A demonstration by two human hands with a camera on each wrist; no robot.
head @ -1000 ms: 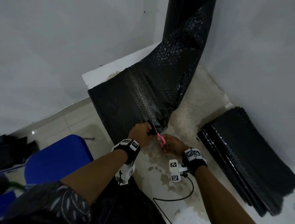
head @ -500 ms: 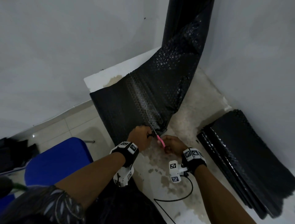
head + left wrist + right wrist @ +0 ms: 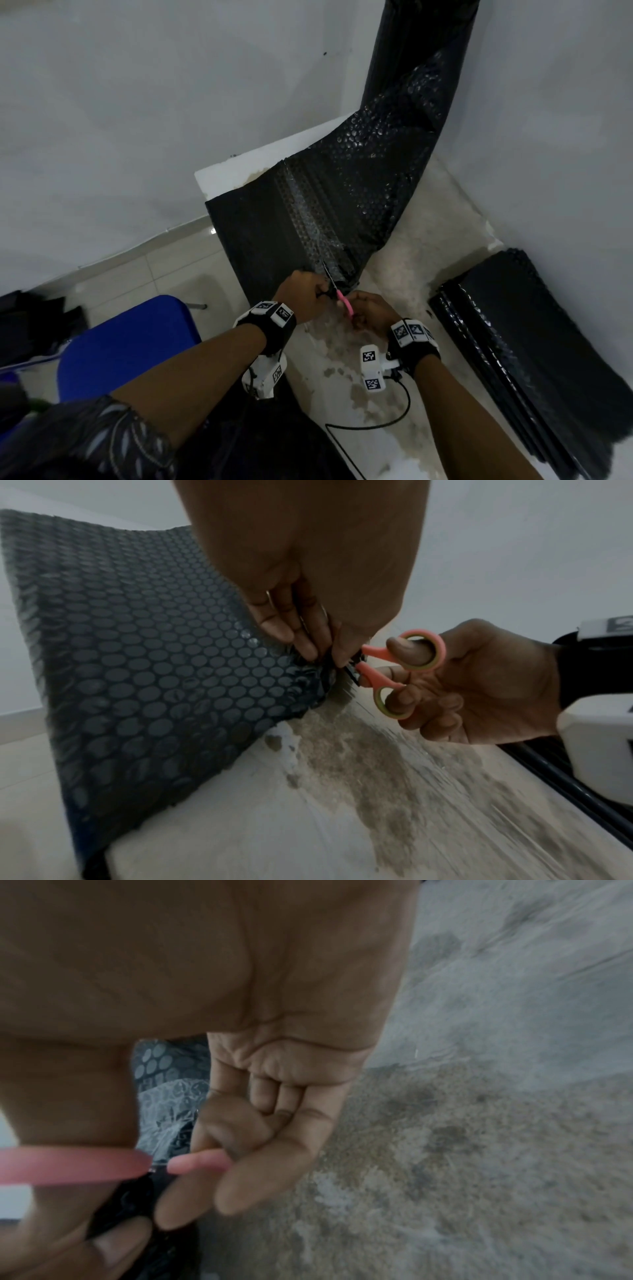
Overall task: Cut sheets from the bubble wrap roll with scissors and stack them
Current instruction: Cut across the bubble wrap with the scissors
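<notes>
The table (image 3: 428, 240) is white with big brown stains and worn patches, and it sits in a corner between two plain pale walls (image 3: 137, 102). At about 1 o'clock a black bubble wrap roll (image 3: 421, 51) stands up in that corner. Its loose end, the bubble wrap sheet (image 3: 308, 212), runs down over the table toward 11 o'clock and hangs a little past the table's left edge. At 3 o'clock a stack of cut sheets (image 3: 531, 342) lies flat on the table by the right wall.

The left hand (image 3: 301, 294) pinches the near edge of the bubble wrap sheet with curled fingers. The right hand (image 3: 370, 310) grips the pink scissors (image 3: 342, 303), with the thumb in one ring and a finger in the other. The dark blades poke into the sheet's edge right beside the left fingers.

Below the table at 9 o'clock is a pale tiled floor (image 3: 137, 274). A blue chair (image 3: 126, 346) stands at 8 o'clock. A black cable (image 3: 376, 425) curls on the table near 6 o'clock.
</notes>
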